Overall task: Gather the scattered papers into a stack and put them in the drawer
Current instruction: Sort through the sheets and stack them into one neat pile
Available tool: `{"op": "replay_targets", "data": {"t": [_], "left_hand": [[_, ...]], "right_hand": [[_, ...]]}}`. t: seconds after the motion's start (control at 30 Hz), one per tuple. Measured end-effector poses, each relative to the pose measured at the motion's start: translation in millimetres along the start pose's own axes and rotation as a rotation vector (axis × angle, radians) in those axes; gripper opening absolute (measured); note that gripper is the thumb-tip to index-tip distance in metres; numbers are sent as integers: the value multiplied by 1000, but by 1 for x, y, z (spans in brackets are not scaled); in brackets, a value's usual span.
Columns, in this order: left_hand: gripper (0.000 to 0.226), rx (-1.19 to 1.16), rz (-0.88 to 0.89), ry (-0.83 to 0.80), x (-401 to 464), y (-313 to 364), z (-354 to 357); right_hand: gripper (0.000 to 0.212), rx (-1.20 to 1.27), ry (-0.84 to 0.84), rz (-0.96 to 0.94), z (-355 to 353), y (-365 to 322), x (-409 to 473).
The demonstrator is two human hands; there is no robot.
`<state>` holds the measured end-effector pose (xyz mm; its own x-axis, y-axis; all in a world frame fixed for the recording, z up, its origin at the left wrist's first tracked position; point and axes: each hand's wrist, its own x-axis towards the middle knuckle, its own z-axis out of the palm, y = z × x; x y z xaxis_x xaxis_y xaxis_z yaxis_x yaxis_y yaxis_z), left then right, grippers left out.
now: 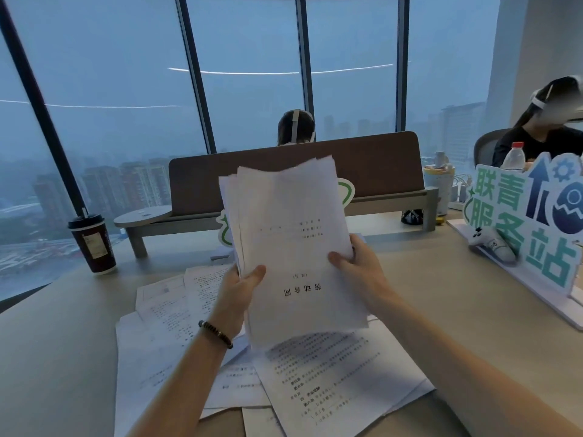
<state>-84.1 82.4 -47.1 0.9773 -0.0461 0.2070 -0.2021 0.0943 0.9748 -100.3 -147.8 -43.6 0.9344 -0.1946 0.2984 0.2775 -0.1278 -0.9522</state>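
I hold a stack of white papers (293,247) raised above the desk, tilted up toward me, its top sheet printed upside down. My left hand (238,291) grips the stack's left edge, thumb on top. My right hand (358,269) grips the right edge, thumb on the front sheet. Several loose printed sheets (334,373) still lie scattered on the beige desk (63,342) under and left of the stack. No drawer is in view.
A dark paper coffee cup (93,244) stands at the left. A brown divider panel on a grey shelf (362,171) runs across the back. A teal-lettered sign (530,222), a white controller (492,244) and a bottle (513,157) sit right. Two people sit beyond.
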Motion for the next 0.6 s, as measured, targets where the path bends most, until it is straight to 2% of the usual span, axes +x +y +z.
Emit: {"op": "replay_targets", "data": {"t": [0.13, 0.2, 0.27, 0.37, 0.43, 0.53, 0.6], "left_hand": [[19, -31, 121, 46, 2, 13, 5], [21, -65, 124, 31, -1, 15, 5], [26, -85, 90, 8, -3, 14, 3], [29, -81, 60, -16, -3, 10, -2], [29, -56, 49, -24, -4, 5, -2], [30, -42, 13, -10, -8, -5, 0], [28, -38, 5, 9, -10, -8, 2]], "right_hand": [[19, 7, 100, -143, 8, -9, -4], [20, -20, 103, -180, 11, -7, -6], [36, -45, 55, -200, 10, -7, -8], [71, 8, 3, -195, 6, -11, -2], [79, 8, -5, -179, 5, -13, 1], [73, -18, -70, -156, 10, 0, -5], [57, -3, -105, -127, 13, 7, -13]]}}
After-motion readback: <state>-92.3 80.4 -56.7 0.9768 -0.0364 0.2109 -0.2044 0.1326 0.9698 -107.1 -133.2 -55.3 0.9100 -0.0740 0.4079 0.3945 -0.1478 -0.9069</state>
